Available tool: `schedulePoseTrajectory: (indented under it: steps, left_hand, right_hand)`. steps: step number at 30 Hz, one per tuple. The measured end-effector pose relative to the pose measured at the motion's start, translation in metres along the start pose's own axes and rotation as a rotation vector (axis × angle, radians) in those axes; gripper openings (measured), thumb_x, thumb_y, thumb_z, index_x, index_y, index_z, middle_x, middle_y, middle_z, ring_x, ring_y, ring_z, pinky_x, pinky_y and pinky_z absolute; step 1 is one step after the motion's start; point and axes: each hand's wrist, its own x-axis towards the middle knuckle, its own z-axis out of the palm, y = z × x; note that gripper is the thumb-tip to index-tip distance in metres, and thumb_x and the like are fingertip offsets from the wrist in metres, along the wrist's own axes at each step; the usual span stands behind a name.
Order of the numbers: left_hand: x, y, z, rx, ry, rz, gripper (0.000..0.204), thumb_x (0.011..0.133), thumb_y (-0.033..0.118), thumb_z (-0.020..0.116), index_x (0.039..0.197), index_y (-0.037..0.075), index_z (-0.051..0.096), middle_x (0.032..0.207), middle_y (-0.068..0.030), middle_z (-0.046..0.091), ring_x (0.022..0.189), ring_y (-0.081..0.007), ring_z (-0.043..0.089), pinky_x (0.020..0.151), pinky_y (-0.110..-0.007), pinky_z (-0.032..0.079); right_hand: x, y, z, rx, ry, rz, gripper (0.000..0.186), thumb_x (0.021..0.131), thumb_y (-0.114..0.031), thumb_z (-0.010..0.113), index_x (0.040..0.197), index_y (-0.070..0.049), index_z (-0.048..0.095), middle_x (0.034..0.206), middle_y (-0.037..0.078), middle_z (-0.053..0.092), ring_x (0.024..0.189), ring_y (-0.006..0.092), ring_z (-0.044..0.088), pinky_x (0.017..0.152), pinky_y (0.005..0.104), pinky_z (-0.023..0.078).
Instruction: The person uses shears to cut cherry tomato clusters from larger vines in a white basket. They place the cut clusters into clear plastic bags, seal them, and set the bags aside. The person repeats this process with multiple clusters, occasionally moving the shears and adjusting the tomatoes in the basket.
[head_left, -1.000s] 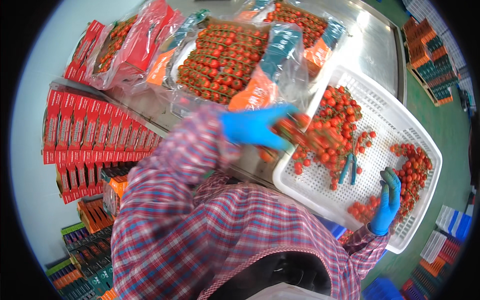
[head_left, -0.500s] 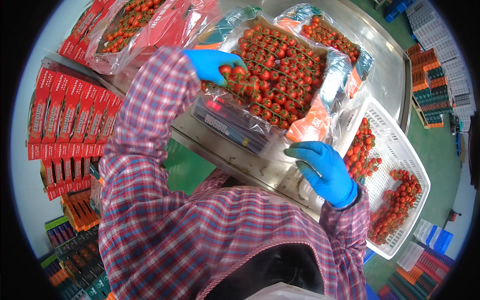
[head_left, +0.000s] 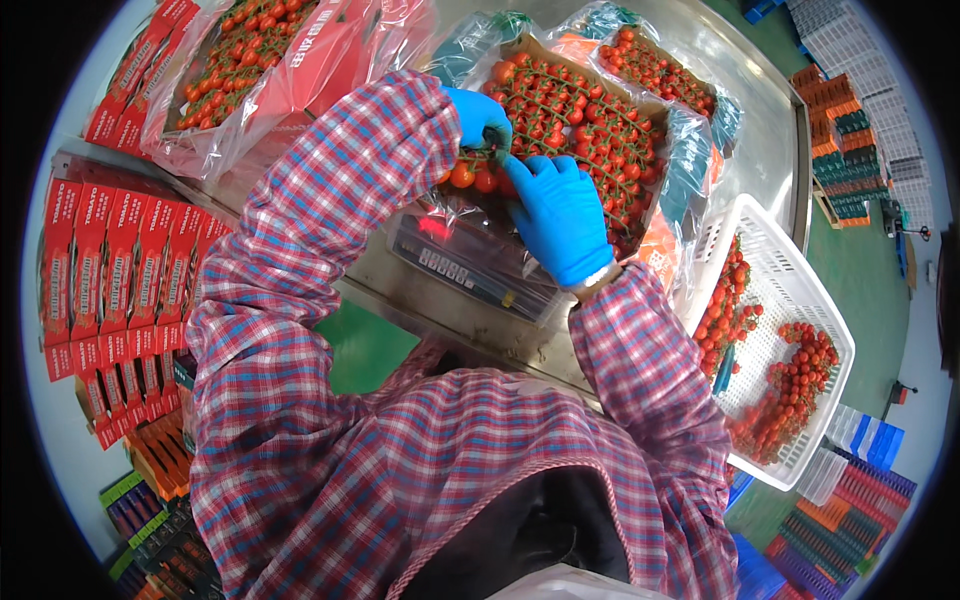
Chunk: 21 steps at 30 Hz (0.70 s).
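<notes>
My left hand [head_left: 478, 118], in a blue glove, curls closed around the stem of a tomato vine [head_left: 484, 180] with large red tomatoes hanging below. My right hand [head_left: 562, 215], gloved the same, reaches across, its fingertips pinched against that stem beside the left fingers. Both hands are over the near left edge of an open box, lined with clear plastic and filled with cherry tomatoes on the vine [head_left: 580, 120]. The box rests on a scale [head_left: 450, 270] with a lit red display. Exactly what lies between the right fingertips is hidden.
Right of me stands a white perforated crate [head_left: 845, 330] with tomato bunches and a narrow teal object [head_left: 724, 368]. Another tomato box [head_left: 655, 75] lies behind; a red box [head_left: 330, 60] is at far left. Red cartons [head_left: 100, 270] line the left. A steel table [head_left: 770, 150] carries the boxes.
My right hand has moved left and away from me, from beside the crate to my left hand. The left hand has shifted slightly right and farther away. The teal object now shows in the crate.
</notes>
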Motion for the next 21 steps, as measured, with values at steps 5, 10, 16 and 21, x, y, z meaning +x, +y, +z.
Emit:
schedulePoseTrajectory:
  steps: [5,10,16,21]
  left_hand:
    - [0.023,-0.008,-0.004,0.153,-0.079,-0.052,0.038,0.069,0.006,0.070,0.105,0.006,0.059,0.099,-0.0107,0.056,0.088,-0.0249,0.056,0.076,-0.037,0.047]
    - [0.032,-0.006,-0.007,0.270,-0.013,0.058,0.033,0.070,0.013,0.072,0.099,0.007,0.060,0.097,-0.0113,0.056,0.090,-0.0293,0.055,0.075,-0.040,0.045]
    - [0.041,-0.011,-0.008,0.304,0.042,0.071,0.028,0.070,0.013,0.071,0.095,0.008,0.060,0.093,-0.0108,0.056,0.088,-0.0289,0.055,0.074,-0.040,0.045]
    - [0.044,-0.008,-0.012,0.275,-0.022,0.119,0.022,0.069,0.010,0.069,0.090,0.007,0.062,0.088,-0.0105,0.057,0.081,-0.0264,0.057,0.070,-0.038,0.046]
  right_hand:
    - [0.014,0.005,0.008,-0.195,-0.009,-0.032,0.016,0.075,-0.011,0.057,0.091,-0.011,0.059,0.088,0.009,0.054,0.085,0.0267,0.054,0.068,0.0399,0.044]
    - [0.014,0.000,0.005,-0.207,-0.071,-0.082,0.010,0.078,-0.013,0.056,0.086,-0.011,0.060,0.087,0.009,0.054,0.073,0.0259,0.056,0.059,0.0372,0.045]
    - [0.037,0.007,-0.001,0.082,-0.373,0.154,0.019,0.076,-0.010,0.056,0.094,-0.005,0.059,0.090,0.018,0.062,0.077,0.0335,0.063,0.061,0.0434,0.051]
    - [0.039,0.013,-0.004,0.055,-0.421,0.223,0.029,0.074,-0.010,0.057,0.103,-0.003,0.055,0.090,0.019,0.063,0.078,0.0354,0.063,0.062,0.0443,0.052]
